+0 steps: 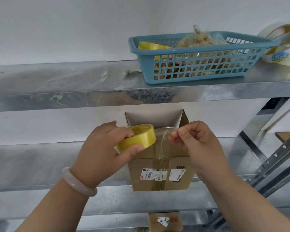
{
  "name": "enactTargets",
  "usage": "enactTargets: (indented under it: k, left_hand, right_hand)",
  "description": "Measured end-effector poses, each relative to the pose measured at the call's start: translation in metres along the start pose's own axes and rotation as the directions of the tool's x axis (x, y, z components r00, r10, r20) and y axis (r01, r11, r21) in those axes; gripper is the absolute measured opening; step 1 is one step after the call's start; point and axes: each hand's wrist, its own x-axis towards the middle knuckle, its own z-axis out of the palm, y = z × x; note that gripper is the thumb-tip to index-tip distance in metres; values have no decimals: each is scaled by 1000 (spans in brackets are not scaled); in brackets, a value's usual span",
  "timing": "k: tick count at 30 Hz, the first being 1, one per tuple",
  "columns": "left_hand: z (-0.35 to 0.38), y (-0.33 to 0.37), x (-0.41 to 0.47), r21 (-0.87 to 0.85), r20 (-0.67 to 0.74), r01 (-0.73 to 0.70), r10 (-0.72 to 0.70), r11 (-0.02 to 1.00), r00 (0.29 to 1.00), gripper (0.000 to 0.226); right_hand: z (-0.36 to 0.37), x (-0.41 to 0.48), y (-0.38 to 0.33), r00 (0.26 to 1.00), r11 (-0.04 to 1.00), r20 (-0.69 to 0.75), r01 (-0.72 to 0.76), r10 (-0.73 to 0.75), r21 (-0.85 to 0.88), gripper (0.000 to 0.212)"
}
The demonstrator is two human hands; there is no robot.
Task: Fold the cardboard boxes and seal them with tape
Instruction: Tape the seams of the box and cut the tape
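Galvanised metal shelving stands against a plain white wall, and on its upper shelf (57,77) sits a blue plastic basket (199,49) holding a crumpled clear bag (197,37), with a large pale tape roll (281,47) just beside it at the right edge. On the shelf below (40,164) lies the cardboard box (147,181), its far end open toward the wall and its near face showing two flaps that meet at a middle seam, with printed labels (151,174) stuck across that seam. Above the box, the left hand (105,153) grips a yellow tape roll (137,139), fingers curled through its core and thumb pressed on the outer rim; a pale bracelet (77,183) circles that wrist. The right hand (201,144) pinches the free end of the clear tape strip (162,136) between thumb and curled fingertips, the strip stretched between roll and fingers, wrinkled, with part of it trailing down to the box near the seam. Another cardboard box (164,221) with handwriting on a white tag shows on a lower level, partly cut off by the bottom edge
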Motion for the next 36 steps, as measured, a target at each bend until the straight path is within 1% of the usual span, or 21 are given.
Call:
enactTargets:
  k: [1,2,4,7,8,9,11,12,16,18,20,22,24,26,30,32,34,36]
  left_hand:
    - [-2,1,1,40,-16,4,-3,999,1000,40]
    - [-3,2,3,78,-25,11,-9,997,1000,44]
    - [-5,3,6,140,-14,18,-17,990,1000,53]
    - [-11,-5,5,243,-42,42,-33,969,999,57]
    - [-13,-10,4,238,-62,55,-41,970,997,56]
    - [-15,-16,1,197,-69,57,-44,979,997,55]
    - [-17,-26,-6,73,-44,43,-39,996,998,50]
    - [-17,-30,-10,55,-30,39,-38,998,999,49]
    - [-12,-44,-21,203,2,7,-7,979,1000,51]
    - [-3,-48,-25,216,33,-23,16,976,999,50]
    - [5,-48,-28,188,61,-46,35,981,998,45]
    - [9,-50,-29,112,85,-57,48,992,995,38]
    - [8,-52,-31,24,130,-51,48,998,990,31]
    - [4,-54,-34,0,145,-31,30,1000,989,30]
    - [2,-58,-38,198,111,-15,-7,980,994,48]
    - [3,-58,-39,244,117,-10,-19,970,993,57]
    - [4,-56,-42,193,121,-15,-8,981,993,55]
    - [4,-54,-44,80,136,4,-14,997,991,44]
  right_hand:
    - [0,-1,-2,1000,1000,-9,-2,3,29,14]
    - [-2,-2,-3,1000,1000,-11,4,-4,23,15]
    - [-4,-5,-5,1000,999,-14,-2,2,40,19]
    - [-13,-6,-8,997,986,-68,-34,46,164,35]
    - [-18,-6,-8,995,983,-88,-37,54,178,36]
    - [-23,-6,-9,993,983,-101,-36,56,181,33]
    - [-34,-6,-9,989,982,-132,-43,69,184,22]
    - [-39,-7,-7,985,980,-150,-52,82,193,19]
    - [-53,-15,4,969,977,-200,-111,147,180,16]
    - [-58,-19,10,960,978,-225,-129,165,166,15]
    - [-60,-22,16,951,978,-258,-131,169,160,16]
    - [-61,-24,20,947,980,-275,-128,166,152,17]
    - [-62,-25,23,943,982,-290,-123,161,144,17]
    - [-64,-26,26,938,983,-309,-119,158,141,18]
    - [-67,-25,27,943,989,-302,-117,138,87,14]
    - [-69,-24,28,942,990,-309,-118,135,73,12]
    - [-71,-22,29,939,990,-315,-119,135,71,13]
    - [-72,-22,31,937,989,-318,-126,146,83,14]
